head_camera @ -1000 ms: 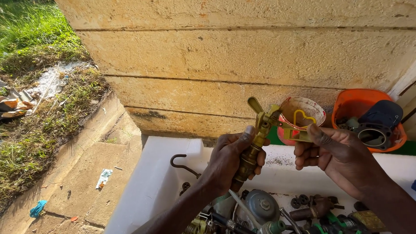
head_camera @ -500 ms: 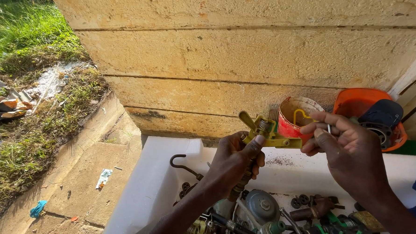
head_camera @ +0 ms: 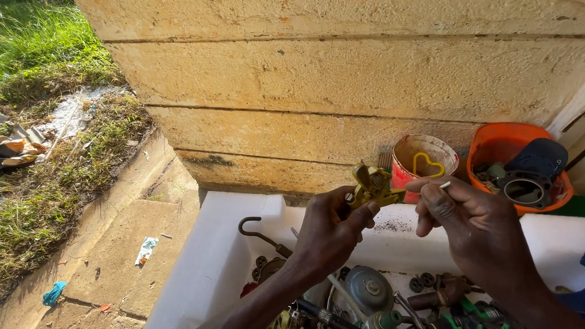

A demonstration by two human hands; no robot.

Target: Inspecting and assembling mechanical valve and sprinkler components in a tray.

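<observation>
My left hand (head_camera: 328, 238) holds a brass fitting (head_camera: 372, 186) above the far rim of the tub (head_camera: 230, 253), and my right hand (head_camera: 473, 226) is just right of it, pinching a thin pin (head_camera: 443, 185) near the fitting. Below my hands, metal parts (head_camera: 370, 293) lie in the tub, with a hook (head_camera: 256, 228) at their left. Beyond the tub's far rim a small pot (head_camera: 420, 162) stands against the wall (head_camera: 367, 76), and a bowl (head_camera: 519, 164) with parts in it sits to its right. Left of the tub lies a paved strip (head_camera: 131, 237), with grass (head_camera: 31, 57) farther left.
</observation>
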